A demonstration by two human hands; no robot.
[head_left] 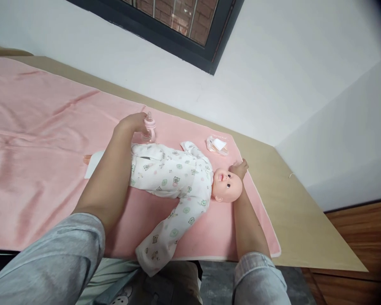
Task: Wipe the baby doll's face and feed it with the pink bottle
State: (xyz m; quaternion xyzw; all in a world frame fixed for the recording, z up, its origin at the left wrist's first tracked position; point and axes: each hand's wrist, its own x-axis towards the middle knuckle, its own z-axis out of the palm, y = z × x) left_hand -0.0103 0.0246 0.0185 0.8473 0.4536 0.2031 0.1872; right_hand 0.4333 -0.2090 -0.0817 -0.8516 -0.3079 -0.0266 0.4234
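A baby doll [227,185] lies on its back on a pink blanket [22,127], its head to the right. It wears a white sleepsuit [174,171] printed with small green and pink figures, one long sleeve hanging over the table's near edge. Beyond the doll's lower body, my left hand [133,123] is closed around the side of an upright clear baby bottle [150,127] with pink collar and handles. My right hand [239,168] rests against the top of the doll's head, fingers loosely bent and partly apart, with no object visible in them. My left forearm covers part of the doll's legs.
A small clear packet with a white label [217,145] lies on the blanket past the doll's head. The tan tabletop [282,190] extends right to a corner. Behind it are a white wall [241,97] and a dark-framed window [206,55].
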